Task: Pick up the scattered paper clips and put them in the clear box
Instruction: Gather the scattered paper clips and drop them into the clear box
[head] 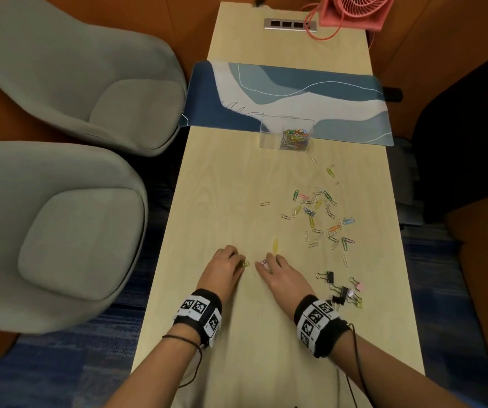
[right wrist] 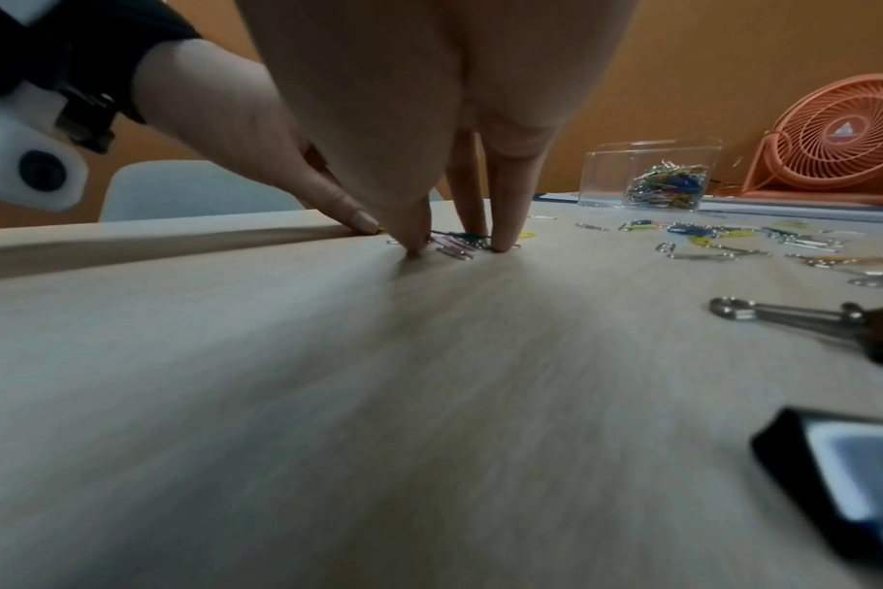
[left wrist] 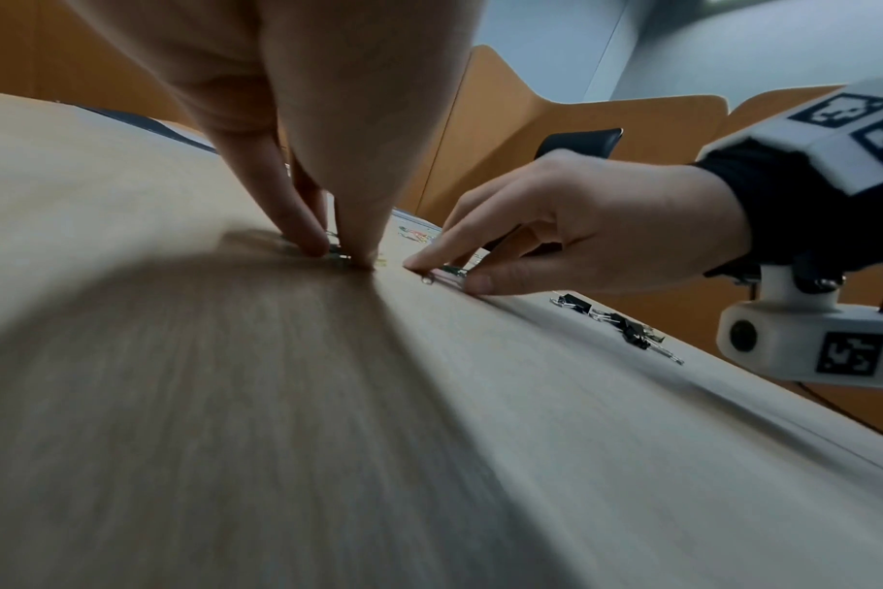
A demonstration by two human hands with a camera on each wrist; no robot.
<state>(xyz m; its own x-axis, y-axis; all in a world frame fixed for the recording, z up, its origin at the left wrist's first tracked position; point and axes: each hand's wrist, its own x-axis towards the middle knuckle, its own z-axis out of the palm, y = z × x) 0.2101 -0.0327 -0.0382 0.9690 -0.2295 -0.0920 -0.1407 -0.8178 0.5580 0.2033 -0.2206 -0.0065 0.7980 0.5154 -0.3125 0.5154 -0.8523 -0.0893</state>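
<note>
My left hand (head: 241, 262) is low on the wooden table (head: 222, 178), thumb and fingertip pinching a small yellow-green paper clip (head: 245, 264); the left wrist view shows the same pinch (left wrist: 338, 255). Just to its right, my right hand (head: 264, 265) has thumb and fingers curled down around a few pink and green clips (right wrist: 454, 249) lying on the table. A single yellow clip (head: 275, 245) lies just beyond the hands. Several scattered coloured clips (head: 319, 213) lie farther right. The clear box (head: 267, 131), holding a heap of clips, stands at the mat's edge.
Black and pink binder clips (head: 342, 290) lie beside my right wrist. A blue patterned desk mat (head: 295, 92) crosses the table behind the box, with a pink fan (head: 351, 10) and a socket strip (head: 289, 25) at the far end. Two grey chairs (head: 75, 83) stand left.
</note>
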